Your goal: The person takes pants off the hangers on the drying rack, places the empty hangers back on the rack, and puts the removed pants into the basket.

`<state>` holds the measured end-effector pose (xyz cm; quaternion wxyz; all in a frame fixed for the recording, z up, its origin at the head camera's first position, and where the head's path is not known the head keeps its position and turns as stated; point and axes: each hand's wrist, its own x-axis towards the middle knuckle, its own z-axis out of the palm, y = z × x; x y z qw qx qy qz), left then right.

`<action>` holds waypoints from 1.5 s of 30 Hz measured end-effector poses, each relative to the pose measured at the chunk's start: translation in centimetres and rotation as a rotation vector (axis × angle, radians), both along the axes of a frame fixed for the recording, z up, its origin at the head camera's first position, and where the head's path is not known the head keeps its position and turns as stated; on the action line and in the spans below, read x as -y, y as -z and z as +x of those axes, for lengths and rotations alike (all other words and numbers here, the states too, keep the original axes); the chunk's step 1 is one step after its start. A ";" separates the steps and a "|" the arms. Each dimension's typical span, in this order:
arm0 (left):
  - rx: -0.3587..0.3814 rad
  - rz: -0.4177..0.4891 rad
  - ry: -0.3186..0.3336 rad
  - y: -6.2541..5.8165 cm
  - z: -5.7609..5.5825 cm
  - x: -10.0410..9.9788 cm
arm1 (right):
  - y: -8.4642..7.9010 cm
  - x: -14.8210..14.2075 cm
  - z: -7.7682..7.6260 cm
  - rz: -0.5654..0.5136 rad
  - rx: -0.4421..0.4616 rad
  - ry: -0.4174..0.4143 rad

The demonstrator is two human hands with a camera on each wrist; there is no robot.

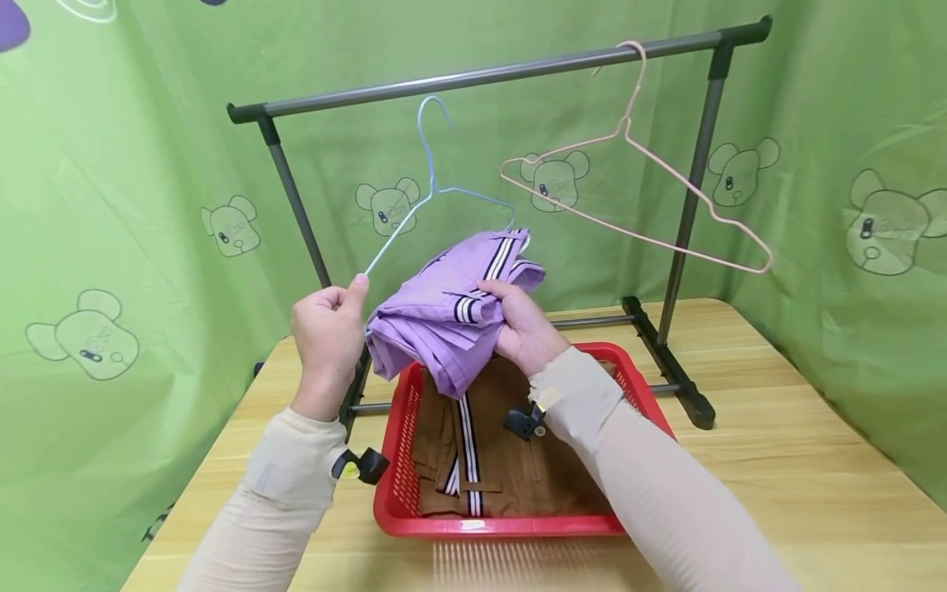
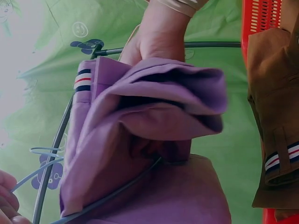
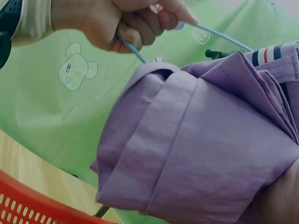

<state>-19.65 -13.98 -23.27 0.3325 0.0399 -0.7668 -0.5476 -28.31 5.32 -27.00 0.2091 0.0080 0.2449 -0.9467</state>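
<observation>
My left hand (image 1: 327, 341) grips the left corner of a light blue hanger (image 1: 403, 224), its hook upright and apart from the rack's bar. Folded lilac trousers (image 1: 436, 304) with a navy-and-white striped trim lie over the hanger's bottom bar. My right hand (image 1: 528, 327) holds the right side of this cloth, thumb on top near the striped waistband. In the left wrist view the hanger's bar runs into the folds of the lilac trousers (image 2: 154, 102). The right wrist view shows the left hand's fingers (image 3: 140, 28) curled round the hanger; the cloth hides part of the right hand.
A pink hanger (image 1: 636, 234) hangs on the right part of a grey metal rack (image 1: 481, 80). Below my hands, a red basket (image 1: 510, 528) holds brown trousers (image 1: 510, 460) with a striped trim. Both stand on a wooden table (image 1: 799, 444) before a green curtain (image 1: 148, 164).
</observation>
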 end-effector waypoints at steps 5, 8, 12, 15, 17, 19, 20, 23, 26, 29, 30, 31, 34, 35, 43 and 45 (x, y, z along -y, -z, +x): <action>0.007 -0.006 0.005 0.4 -0.1 0.0 | -0.2 0.3 0.3 -0.010 -0.004 0.003; 0.018 -0.017 0.002 0.6 -0.2 0.0 | -0.3 0.4 0.3 -0.019 -0.005 0.014; 0.022 -0.050 -0.002 0.8 -0.3 0.0 | -0.3 0.4 0.4 -0.032 -0.029 0.017; 0.019 -0.071 -0.003 0.9 -0.4 -0.2 | -0.4 0.4 0.4 -0.029 -0.055 0.017; 0.019 -0.077 -0.006 0.8 -0.5 -0.3 | -0.5 0.4 0.5 -0.030 -0.061 0.019; 0.024 -0.085 -0.011 0.9 -0.6 -0.4 | -0.6 0.4 0.5 -0.040 -0.067 0.026; 0.027 -0.087 -0.013 0.9 -0.6 -0.4 | -0.6 0.4 0.5 -0.046 -0.070 0.029; 0.031 -0.086 -0.018 0.9 -0.7 -0.4 | -0.5 0.4 0.6 -0.057 -0.087 0.036; 0.035 -0.091 -0.020 0.9 -0.7 -0.4 | -0.5 0.5 0.6 -0.054 -0.107 0.040; 0.034 -0.112 -0.023 1.0 -0.7 -0.3 | -0.5 0.5 0.6 -0.051 -0.122 0.041; 0.033 -0.121 -0.023 1.0 -0.7 -0.3 | -0.5 0.6 0.7 -0.052 -0.128 0.041; 0.032 -0.129 -0.023 1.0 -0.7 -0.3 | -0.5 0.6 0.7 -0.052 -0.134 0.042; 0.024 -0.153 -0.028 1.1 -0.8 -0.3 | -0.5 0.6 0.7 -0.053 -0.148 0.045; 0.026 -0.160 -0.030 1.1 -0.8 -0.3 | -0.5 0.5 0.7 -0.052 -0.157 0.045; 0.040 -0.191 -0.042 1.8 -1.0 -0.2 | -0.5 0.2 0.8 -0.037 -0.243 0.043; 0.034 -0.181 -0.048 1.8 -1.0 -0.1 | -0.5 0.2 0.7 -0.046 -0.250 0.041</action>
